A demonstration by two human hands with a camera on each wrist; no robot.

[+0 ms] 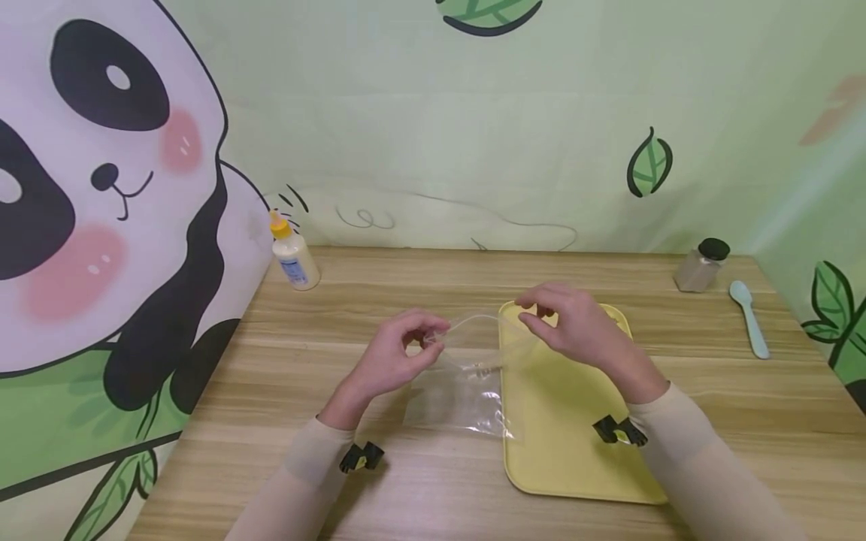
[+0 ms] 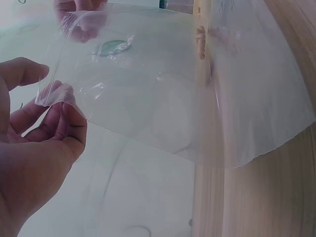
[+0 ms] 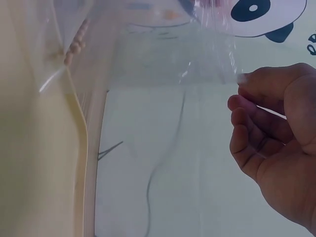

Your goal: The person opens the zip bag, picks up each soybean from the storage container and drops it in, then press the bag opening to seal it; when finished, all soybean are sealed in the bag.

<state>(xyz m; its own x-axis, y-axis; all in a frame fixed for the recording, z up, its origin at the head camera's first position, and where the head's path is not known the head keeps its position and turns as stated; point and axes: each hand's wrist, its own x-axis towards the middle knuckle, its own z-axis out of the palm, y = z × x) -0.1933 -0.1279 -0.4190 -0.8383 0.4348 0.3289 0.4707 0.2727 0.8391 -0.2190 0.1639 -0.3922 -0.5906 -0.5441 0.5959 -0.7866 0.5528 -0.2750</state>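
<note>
I have the left hand (image 1: 389, 357) pinching the near top corner of the bag (image 2: 138, 108). The right hand (image 1: 582, 323) sits at the opposite corner, its thumb by the film; I cannot tell whether it grips. The bag hangs between them, overlapping the left edge of the tray (image 1: 561, 451). Small tan pieces (image 2: 201, 42) show through the film, though I can't tell if they're inside or behind it.

I judge the step in hand to be parting the bag's mouth. The next move, to my mind, calls for a sure right-hand pinch on one layer of film, keeping the left corner steady.

At the surface's (image 1: 399, 282) far left corner, the bottle (image 1: 298, 263) wears a blue label (image 1: 294, 272), too small for me to read. The dark-lidded jar (image 1: 699, 270) stands near the far right corner, the spoon (image 1: 749, 319) by the right edge; I make out no lettering on either.
</note>
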